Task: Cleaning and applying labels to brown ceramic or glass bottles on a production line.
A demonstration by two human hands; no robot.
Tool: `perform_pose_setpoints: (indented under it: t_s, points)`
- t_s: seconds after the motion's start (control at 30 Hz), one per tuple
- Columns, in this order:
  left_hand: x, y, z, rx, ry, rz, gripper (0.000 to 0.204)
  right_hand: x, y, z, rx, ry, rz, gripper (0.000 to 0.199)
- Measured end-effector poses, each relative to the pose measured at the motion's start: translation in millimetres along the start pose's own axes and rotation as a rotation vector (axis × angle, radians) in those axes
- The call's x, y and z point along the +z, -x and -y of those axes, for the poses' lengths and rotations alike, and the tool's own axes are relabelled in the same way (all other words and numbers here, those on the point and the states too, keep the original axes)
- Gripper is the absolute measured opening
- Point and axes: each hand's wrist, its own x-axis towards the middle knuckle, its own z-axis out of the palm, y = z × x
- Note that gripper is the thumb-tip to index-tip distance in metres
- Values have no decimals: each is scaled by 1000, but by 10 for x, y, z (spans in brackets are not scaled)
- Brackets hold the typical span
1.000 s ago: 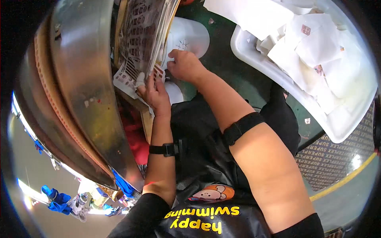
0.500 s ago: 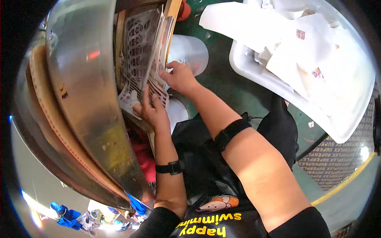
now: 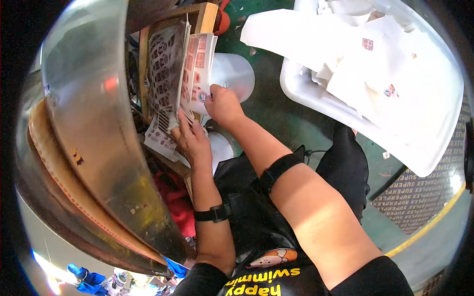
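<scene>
Several thin white sheets with red-brown printed motifs (image 3: 200, 59) stand tilted at a wooden frame (image 3: 205, 18). My right hand (image 3: 226, 107) is closed on their lower right edge. My left hand (image 3: 194, 140) is closed round the lower end of the sheets, its fingertips partly hidden behind paper. Left of these, a greyish printed sheet (image 3: 164, 66) leans inside the frame in shadow. Beneath my left fingers, another printed sheet (image 3: 160, 140) sticks out at the frame's lower end.
A large curved metal machine body (image 3: 98, 98) stands close on my left. White round containers (image 3: 234, 74) are behind my right hand. On the right, a white plastic tub (image 3: 345, 116) holds crumpled white sheets (image 3: 365, 59). Red cloth (image 3: 175, 202) lies below the frame.
The printed sheets have swung out to the right and fanned apart, showing more of their faces. My right hand has closed on their edge and turned. The view has shifted slightly.
</scene>
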Motion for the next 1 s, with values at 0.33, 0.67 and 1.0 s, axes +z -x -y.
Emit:
perform_pose_setpoints:
  t_s: [0.33,0.67,1.0]
  points:
    - [-73,-78,93,23,-140,-137,46,-122,131,264,-43,107,-95,36]
    - [-35,-65,163,-2,117,-136,47,-161,66,515,-202,275,1,38]
    - [-92,-107,109,-26,143,-18,49,203,-312,311,345,-698,400,21]
